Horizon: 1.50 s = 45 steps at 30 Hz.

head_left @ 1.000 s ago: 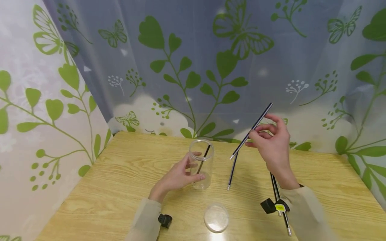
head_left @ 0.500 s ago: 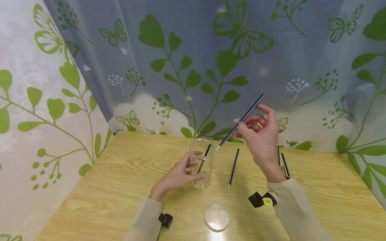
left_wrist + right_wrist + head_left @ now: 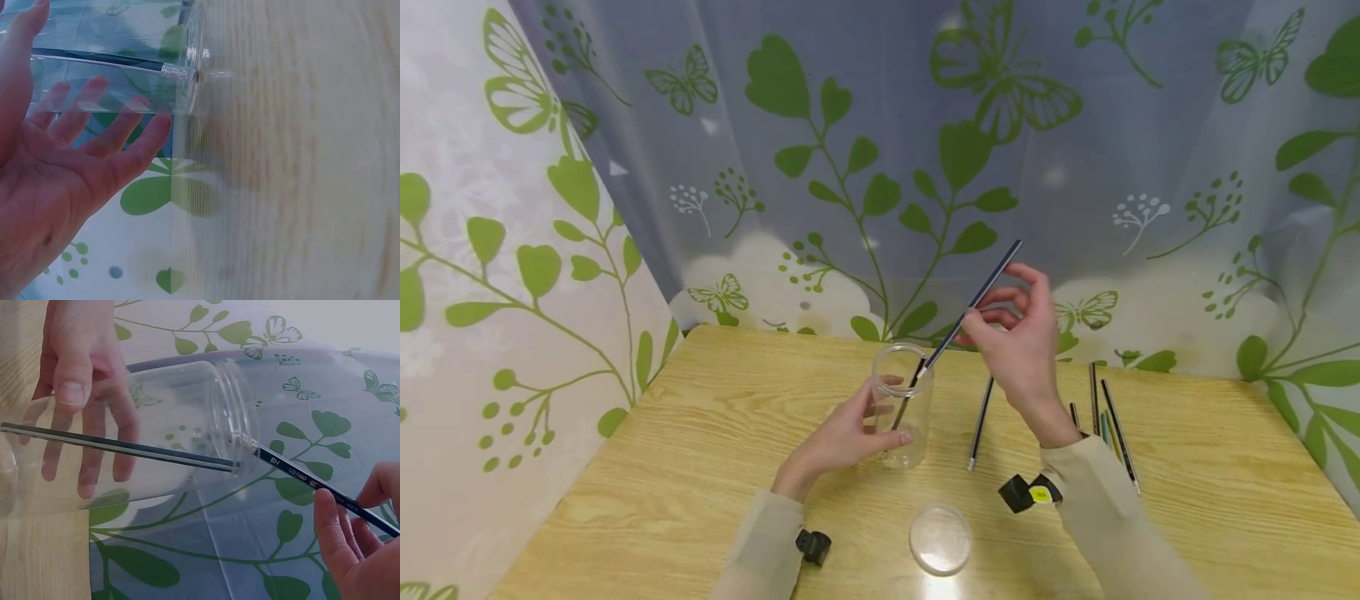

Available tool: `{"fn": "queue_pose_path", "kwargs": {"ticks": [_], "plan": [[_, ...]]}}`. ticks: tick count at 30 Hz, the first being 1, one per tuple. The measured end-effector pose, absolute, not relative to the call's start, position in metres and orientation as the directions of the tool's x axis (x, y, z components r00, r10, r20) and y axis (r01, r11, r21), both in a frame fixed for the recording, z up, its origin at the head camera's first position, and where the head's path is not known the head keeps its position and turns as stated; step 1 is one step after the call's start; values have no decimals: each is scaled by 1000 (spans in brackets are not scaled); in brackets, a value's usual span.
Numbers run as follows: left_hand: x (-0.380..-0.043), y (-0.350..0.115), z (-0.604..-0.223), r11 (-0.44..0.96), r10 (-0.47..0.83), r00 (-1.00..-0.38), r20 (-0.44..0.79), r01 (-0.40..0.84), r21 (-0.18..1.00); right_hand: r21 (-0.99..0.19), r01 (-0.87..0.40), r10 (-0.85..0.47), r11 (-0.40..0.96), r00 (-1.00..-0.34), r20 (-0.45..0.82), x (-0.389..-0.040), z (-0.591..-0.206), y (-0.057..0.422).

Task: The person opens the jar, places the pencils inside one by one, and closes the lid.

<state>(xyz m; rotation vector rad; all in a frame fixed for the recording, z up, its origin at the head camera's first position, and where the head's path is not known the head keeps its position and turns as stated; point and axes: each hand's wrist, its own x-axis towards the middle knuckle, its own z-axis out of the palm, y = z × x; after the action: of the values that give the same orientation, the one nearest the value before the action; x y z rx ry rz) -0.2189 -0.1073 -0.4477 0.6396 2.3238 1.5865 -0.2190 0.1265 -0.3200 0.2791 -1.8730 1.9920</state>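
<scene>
A clear plastic jar point(image 3: 917, 446) stands upright on the table, its mouth uncovered. My left hand point(image 3: 838, 437) holds it from the left, thumb in front and fingers behind. Inside leans one dark striped pencil point(image 3: 125, 445), its metal-tipped end down at the base point(image 3: 178, 70). My right hand point(image 3: 1018, 358) pinches a dark blue pencil point(image 3: 962, 323) between thumb and fingers. That pencil slants down leftward, and its white-tipped lower end is at the jar's rim point(image 3: 228, 419); whether it has passed inside is hard to tell.
A round clear lid point(image 3: 940, 540) lies in front of the jar. One dark pencil point(image 3: 980, 427) lies right of the jar, partly behind the right hand. Several more pencils point(image 3: 1120, 435) lie farther right, near the right forearm. A patterned curtain point(image 3: 880, 167) hangs behind the wooden table point(image 3: 647, 467).
My right hand has carried the pencil leftward to the jar's mouth, its lower end now at the rim. The pencils at the right have come into fuller view. The left hand and jar stay put.
</scene>
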Motion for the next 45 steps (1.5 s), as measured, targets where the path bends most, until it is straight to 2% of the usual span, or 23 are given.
{"fn": "queue_pose_path", "kwargs": {"ticks": [15, 30, 45], "plan": [[-218, -107, -446, 312, 480, -877, 23, 195, 930, -899, -430, -1, 88, -902, 431, -220, -334, 120], [-220, -107, -448, 301, 490, -872, 27, 198, 933, -882, -435, -79, 179, -900, 428, -219, -345, 119], [-219, -106, -447, 292, 477, -878, 18, 178, 940, -839, -432, -106, 330, -900, 422, -218, -361, 120]]}}
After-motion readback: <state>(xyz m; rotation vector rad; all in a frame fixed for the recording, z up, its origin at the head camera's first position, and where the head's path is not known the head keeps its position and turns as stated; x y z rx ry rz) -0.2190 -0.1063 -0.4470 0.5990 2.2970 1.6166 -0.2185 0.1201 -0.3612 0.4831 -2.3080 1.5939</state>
